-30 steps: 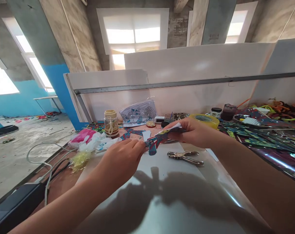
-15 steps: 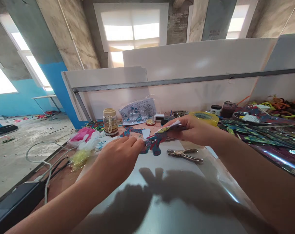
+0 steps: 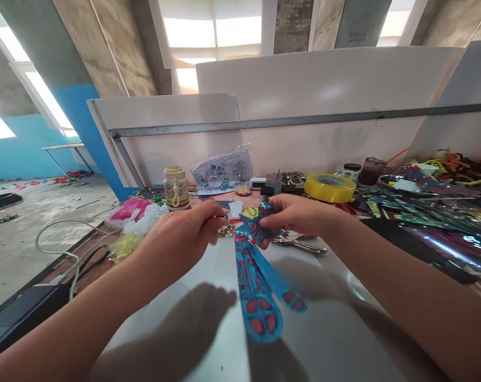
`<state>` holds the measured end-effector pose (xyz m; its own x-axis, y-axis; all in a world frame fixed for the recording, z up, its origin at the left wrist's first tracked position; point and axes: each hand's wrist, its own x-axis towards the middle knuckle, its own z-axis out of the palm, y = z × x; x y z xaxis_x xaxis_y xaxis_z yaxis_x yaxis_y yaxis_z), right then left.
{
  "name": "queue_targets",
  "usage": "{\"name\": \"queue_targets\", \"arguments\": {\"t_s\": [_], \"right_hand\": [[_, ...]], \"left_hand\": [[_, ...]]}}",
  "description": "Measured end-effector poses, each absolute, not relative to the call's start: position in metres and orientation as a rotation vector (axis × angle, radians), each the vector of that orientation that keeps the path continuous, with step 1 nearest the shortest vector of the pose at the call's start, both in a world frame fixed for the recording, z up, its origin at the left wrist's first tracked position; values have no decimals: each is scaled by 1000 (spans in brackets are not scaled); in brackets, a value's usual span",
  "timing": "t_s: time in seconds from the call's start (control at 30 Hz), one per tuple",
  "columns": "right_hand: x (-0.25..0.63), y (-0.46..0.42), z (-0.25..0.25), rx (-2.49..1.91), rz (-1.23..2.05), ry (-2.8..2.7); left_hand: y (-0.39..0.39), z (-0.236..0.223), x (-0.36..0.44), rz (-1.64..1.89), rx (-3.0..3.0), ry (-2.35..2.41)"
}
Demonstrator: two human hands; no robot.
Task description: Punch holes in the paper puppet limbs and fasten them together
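Note:
My right hand (image 3: pixel 298 215) grips the upper part of a blue and red paper puppet figure (image 3: pixel 256 276), whose two long legs hang down toward me over the grey sheet (image 3: pixel 208 329). My left hand (image 3: pixel 180 239) is closed in a pinch just left of the figure's top, fingertips by a small glittery piece (image 3: pixel 225 230); what it pinches is too small to name. A metal hole punch (image 3: pixel 299 244) lies on the sheet right behind my right hand.
At the back stand a twine-tied glass jar (image 3: pixel 175 187), a printed sheet in plastic (image 3: pixel 222 172), a yellow tape roll (image 3: pixel 330 187) and dark pots (image 3: pixel 371 170). Shiny foil cut-outs (image 3: pixel 419 212) cover the right. Pink and white bags (image 3: pixel 134 212) and cables (image 3: pixel 65 254) lie left.
The figure, held flat between both hands before, now hangs upright from my right hand with its legs toward me. My left hand let go of its end and pinches beside it.

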<state>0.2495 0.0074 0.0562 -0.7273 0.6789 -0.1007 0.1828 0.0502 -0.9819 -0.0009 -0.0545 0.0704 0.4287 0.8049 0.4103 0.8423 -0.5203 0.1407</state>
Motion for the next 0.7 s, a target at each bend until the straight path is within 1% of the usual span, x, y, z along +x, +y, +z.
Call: {"name": "queue_targets", "arguments": {"t_s": [0.03,0.07,0.13,0.17,0.2,0.23,0.27,0.4,0.5,0.6,0.7], "right_hand": [[249,11,51,-951,1628,-2043],[249,14,46,-1060,1458,-2133],[246,20,36,-1253,968,-2184],[244,21,33,-1290,731,-2140],[242,20,32,-1275,560,-2076],[238,18,32,-1217,487,-2019],[234,15,34,-1135,500,-1988],[217,-7,44,-853,867,-1878],[207,-17,43,-769,937,-1746],[201,-21,35,-731,900,-1704],[197,-23,29,-750,840,-1649]], "left_hand": [[-54,69,-2,-711,-2611,-1446],[-52,66,-2,-759,-2642,-1391],[-48,59,0,-873,-2718,-1286],[-46,55,1,-934,-2768,-1250],[-43,52,2,-1000,-2819,-1232],[-41,49,4,-1075,-2862,-1229],[-39,47,5,-1168,-2889,-1234],[-30,43,8,-1585,-2898,-1327],[-27,40,10,-1842,-2865,-1538],[-29,36,13,-1968,-2837,-1635],[-34,34,16,-1893,-2807,-1592]]}}
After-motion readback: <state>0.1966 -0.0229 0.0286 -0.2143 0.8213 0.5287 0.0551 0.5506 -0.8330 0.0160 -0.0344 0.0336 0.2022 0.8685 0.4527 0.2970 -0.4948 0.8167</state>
